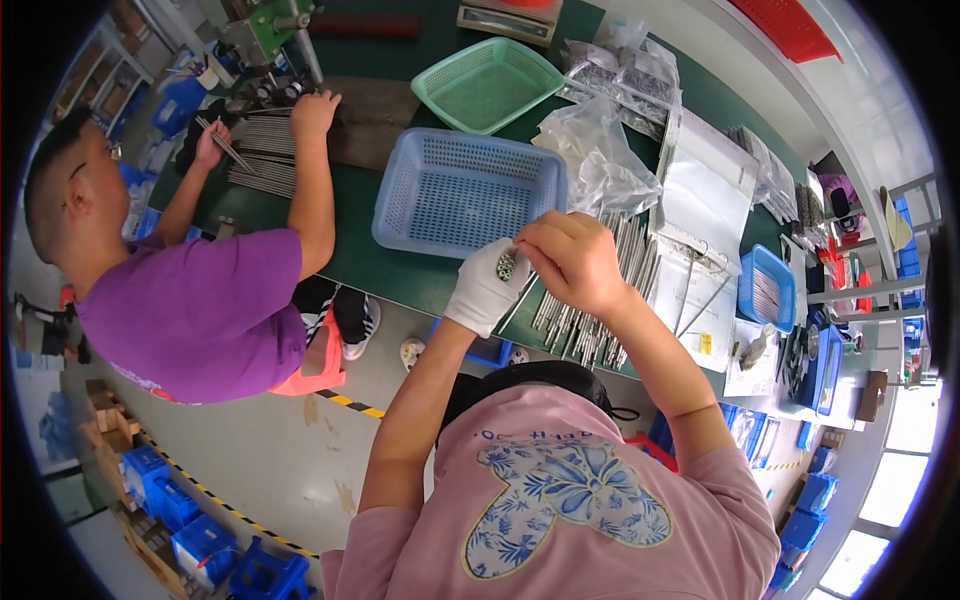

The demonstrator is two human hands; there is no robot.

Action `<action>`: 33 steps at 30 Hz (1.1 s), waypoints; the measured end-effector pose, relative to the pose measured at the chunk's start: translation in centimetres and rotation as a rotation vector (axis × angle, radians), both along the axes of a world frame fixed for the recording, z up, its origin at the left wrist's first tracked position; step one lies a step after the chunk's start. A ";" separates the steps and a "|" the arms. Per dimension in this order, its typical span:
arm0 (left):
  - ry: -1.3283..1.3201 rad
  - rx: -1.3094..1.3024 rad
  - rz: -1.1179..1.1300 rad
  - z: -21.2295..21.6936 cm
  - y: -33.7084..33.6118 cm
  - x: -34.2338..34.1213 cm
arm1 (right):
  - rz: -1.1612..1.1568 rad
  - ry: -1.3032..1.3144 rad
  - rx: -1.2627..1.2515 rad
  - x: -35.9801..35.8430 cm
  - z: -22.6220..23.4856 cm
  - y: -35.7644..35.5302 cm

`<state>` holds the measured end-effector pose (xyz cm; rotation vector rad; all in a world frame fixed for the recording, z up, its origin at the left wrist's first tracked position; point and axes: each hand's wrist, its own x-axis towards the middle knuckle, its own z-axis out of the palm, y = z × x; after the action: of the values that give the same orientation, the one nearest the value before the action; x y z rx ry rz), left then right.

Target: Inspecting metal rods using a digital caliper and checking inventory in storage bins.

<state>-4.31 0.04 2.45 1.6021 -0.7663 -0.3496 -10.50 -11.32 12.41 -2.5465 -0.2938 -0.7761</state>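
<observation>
My left hand (pixel 484 292), in a white glove, is curled around a small clump of shiny metal pieces (pixel 507 265); their round ends show at the top of the glove. My bare right hand (pixel 574 258) is closed in a pinch beside them, fingertips close to the clump. Whatever those fingers hold, if anything, is hidden. Both hands are in front of a blue perforated basket (pixel 470 190), which has no parts visible in it. Right of my hands, a pile of thin metal rods (pixel 600 290) lies at the bench edge.
A green basket (pixel 487 85) stands behind the blue one, with clear plastic bags (pixel 598 160) to its right. Papers (pixel 705 180) and a smaller blue basket with rods (pixel 767 290) lie farther right. At left, a co-worker in purple (pixel 200 300) handles rods near a green press (pixel 268 30).
</observation>
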 end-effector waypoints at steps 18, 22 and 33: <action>-0.065 0.081 -0.031 1.1 -0.1 0.1 | -0.007 -0.006 -0.078 -0.3 1.3 -0.2; -0.008 0.063 -0.040 1.0 -0.2 0.1 | -0.013 0.020 -0.057 -0.4 0.5 -0.7; -0.075 0.034 -0.029 1.4 -0.1 0.2 | 0.013 0.027 -0.085 -0.7 0.7 -0.9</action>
<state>-4.13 -0.02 3.83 1.6455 -0.8450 -0.3263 -11.23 -12.17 13.07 -2.6292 -0.3412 -0.7377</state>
